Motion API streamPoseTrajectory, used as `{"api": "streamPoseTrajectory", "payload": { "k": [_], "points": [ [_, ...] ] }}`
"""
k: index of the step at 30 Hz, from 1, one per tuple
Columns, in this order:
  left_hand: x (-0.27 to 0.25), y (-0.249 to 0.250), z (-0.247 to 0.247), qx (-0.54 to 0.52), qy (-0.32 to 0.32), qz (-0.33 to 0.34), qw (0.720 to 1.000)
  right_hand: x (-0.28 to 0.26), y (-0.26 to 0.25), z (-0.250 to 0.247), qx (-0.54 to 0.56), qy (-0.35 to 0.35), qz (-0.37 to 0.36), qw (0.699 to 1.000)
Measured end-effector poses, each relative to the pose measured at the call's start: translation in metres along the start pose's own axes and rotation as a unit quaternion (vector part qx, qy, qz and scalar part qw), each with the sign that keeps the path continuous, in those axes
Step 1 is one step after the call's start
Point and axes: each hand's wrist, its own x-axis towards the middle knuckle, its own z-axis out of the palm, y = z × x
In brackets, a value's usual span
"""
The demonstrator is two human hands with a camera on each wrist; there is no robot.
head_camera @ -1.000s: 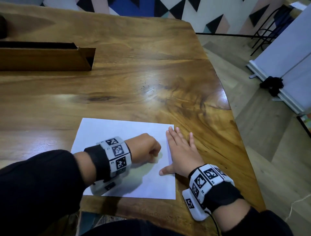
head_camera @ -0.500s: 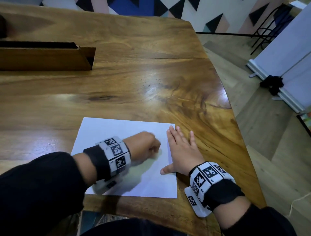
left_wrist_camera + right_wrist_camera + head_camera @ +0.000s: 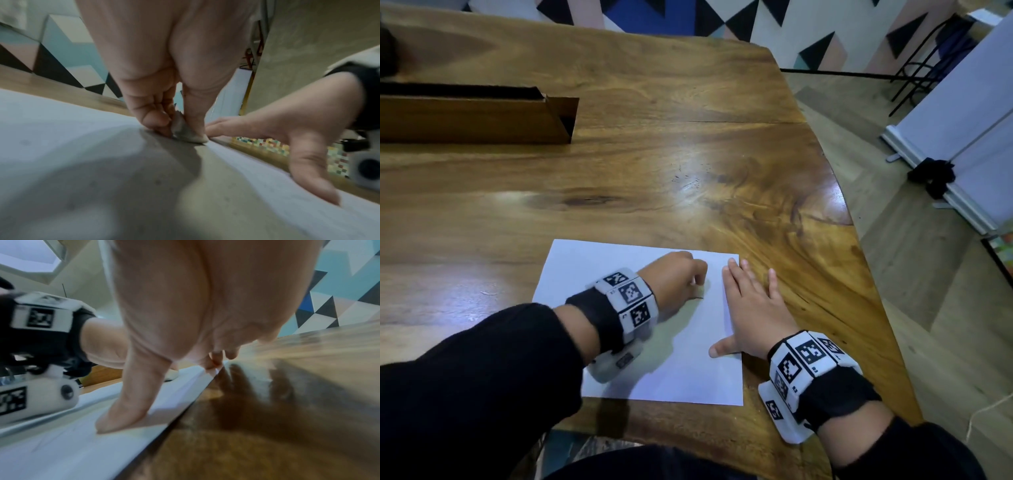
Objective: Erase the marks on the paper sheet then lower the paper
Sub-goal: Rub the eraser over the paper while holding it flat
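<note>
We rub an eraser on the paper while the other hand pins the sheet.

Our left hand (image 3: 678,281) is curled, pinching a small grey-white eraser (image 3: 188,133) between thumb and fingers, its tip pressed to the paper (image 3: 654,377); a short dark mark (image 3: 697,297) shows just beside it; our right hand (image 3: 753,308) lies flat with fingers straight and spread, holding nothing, thumb and palm edge on the sheet's right border, fingers partly on the wooden surface (image 3: 688,154); the paper lies flat near the surface's front edge; a long wooden box (image 3: 472,118) sits well apart at the far left.
</note>
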Motion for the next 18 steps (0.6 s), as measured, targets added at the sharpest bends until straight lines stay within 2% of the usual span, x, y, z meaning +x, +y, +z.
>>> {"api": "streamPoseTrajectory", "payload": {
  "k": [2, 6, 13, 15, 18],
  "points": [
    [-0.006, -0.001, 0.003, 0.006, 0.0, 0.014, 1.0, 0.0, 0.0, 0.0, -0.004, 0.0, -0.002, 1.0],
    [-0.042, -0.005, 0.017, 0.016, -0.076, 0.049, 0.996, 0.002, 0.001, 0.002, 0.004, 0.006, -0.013, 1.0],
    [-0.041, -0.003, 0.015, 0.01, -0.081, 0.042, 0.996, 0.001, 0.009, 0.013, 0.078, 0.012, -0.102, 0.992],
    [-0.035, -0.003, 0.009, 0.003, -0.064, 0.02, 0.998, -0.001, 0.008, 0.015, 0.055, 0.01, -0.103, 0.993],
    [-0.02, -0.008, -0.001, -0.012, 0.024, -0.036, 0.999, -0.004, 0.004, 0.016, 0.019, 0.005, -0.088, 0.996]
  ]
}}
